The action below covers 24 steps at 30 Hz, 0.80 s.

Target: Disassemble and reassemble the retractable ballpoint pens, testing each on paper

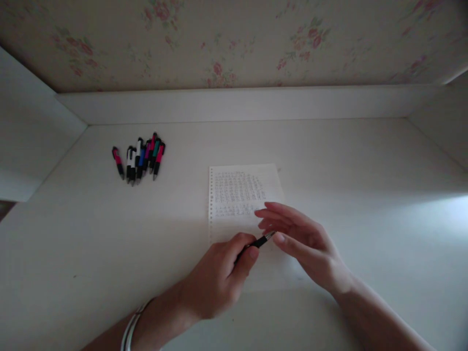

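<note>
A black pen (pixel 262 241) with a silver tip is gripped in my left hand (pixel 226 270), its tip pointing up and to the right. The rest of its barrel is hidden inside the fist. Close to that tip, my right hand (pixel 307 243) has its fingers stretched out and its thumb apart; whether it touches the pen I cannot tell. Under both hands lies a white sheet of lined paper (pixel 219 229) with punched holes along its left edge. Rows of small handwriting fill its upper part; the hands cover much of the lower part.
Several pens (pixel 141 158) with white, blue, purple, green and pink barrels lie bunched at the back left of the white desk (pixel 109 253). White panels (pixel 32 126) border it at the sides, and a low white ledge (pixel 234 105) runs along the flowered wall (pixel 248 44).
</note>
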{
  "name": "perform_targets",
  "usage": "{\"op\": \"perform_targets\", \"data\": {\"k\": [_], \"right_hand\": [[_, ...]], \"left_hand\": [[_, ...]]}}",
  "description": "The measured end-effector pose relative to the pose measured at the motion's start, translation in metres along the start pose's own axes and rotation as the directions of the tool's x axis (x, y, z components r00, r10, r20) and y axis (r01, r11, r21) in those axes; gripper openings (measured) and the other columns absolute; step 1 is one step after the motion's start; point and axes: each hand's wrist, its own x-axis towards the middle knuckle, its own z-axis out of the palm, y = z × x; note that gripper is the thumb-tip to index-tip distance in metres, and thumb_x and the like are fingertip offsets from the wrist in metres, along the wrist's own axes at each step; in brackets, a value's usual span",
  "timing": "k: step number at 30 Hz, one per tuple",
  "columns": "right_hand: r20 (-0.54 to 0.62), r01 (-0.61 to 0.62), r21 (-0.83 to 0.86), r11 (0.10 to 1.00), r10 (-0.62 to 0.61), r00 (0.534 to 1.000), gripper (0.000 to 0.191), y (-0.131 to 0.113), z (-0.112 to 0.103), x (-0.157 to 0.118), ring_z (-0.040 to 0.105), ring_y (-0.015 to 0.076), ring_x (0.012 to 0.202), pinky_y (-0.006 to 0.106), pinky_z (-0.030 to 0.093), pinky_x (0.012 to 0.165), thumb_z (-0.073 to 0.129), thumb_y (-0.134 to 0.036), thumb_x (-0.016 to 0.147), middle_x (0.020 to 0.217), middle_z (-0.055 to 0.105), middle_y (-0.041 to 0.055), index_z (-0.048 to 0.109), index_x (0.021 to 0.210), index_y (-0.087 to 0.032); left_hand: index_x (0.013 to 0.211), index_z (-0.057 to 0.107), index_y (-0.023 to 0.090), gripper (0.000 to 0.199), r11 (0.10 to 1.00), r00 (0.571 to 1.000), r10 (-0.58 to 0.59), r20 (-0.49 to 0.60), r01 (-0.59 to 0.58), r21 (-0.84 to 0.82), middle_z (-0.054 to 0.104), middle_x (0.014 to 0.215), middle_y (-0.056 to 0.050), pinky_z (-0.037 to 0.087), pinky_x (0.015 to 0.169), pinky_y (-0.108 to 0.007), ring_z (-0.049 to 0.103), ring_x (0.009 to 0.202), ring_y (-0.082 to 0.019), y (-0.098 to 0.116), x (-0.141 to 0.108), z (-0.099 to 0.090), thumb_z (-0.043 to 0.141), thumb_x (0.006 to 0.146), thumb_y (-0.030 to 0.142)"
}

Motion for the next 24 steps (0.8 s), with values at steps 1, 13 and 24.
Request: {"op": "perform_targets", "data": {"k": [1,13,24], "right_hand": [[-0.002,0.009,0.006,1.000,-0.009,1.000,0.038,0.000,0.000,0.000,0.076,0.0225,0.100,0.039,0.064,0.088,0.077,-0.041,0.088,0.117,0.079,0.0077,0.070,0.124,-0.031],[-0.124,0.046,-0.209,0.977,-0.074,0.989,0.023,0.001,0.007,0.003,0.077,0.0202,0.070,0.032,0.062,0.068,0.086,-0.041,0.077,0.071,0.079,0.0020,0.078,0.091,-0.024],[-0.174,0.108,-0.284,0.953,-0.162,0.971,0.020,0.005,0.014,-0.002,0.064,0.0121,0.061,0.022,0.049,0.057,0.085,-0.036,0.080,0.066,0.071,-0.0020,0.072,0.072,-0.023]], "left_hand": [[0.099,0.057,0.020,0.028,1.000,1.000,-0.004,-0.003,0.004,-0.003,0.054,0.070,0.003,0.037,0.062,-0.027,0.049,0.063,-0.014,0.000,0.000,0.000,0.037,0.108,0.038],[0.099,0.058,0.019,0.028,1.000,1.000,0.001,0.001,-0.001,0.006,0.051,0.069,0.004,0.037,0.063,-0.027,0.047,0.061,-0.013,0.001,0.000,-0.001,0.038,0.108,0.036],[0.103,0.060,0.019,0.026,0.999,1.000,0.025,-0.004,-0.025,0.023,0.051,0.069,0.004,0.037,0.062,-0.026,0.048,0.062,-0.013,0.001,-0.001,0.001,0.039,0.107,0.034]]}}
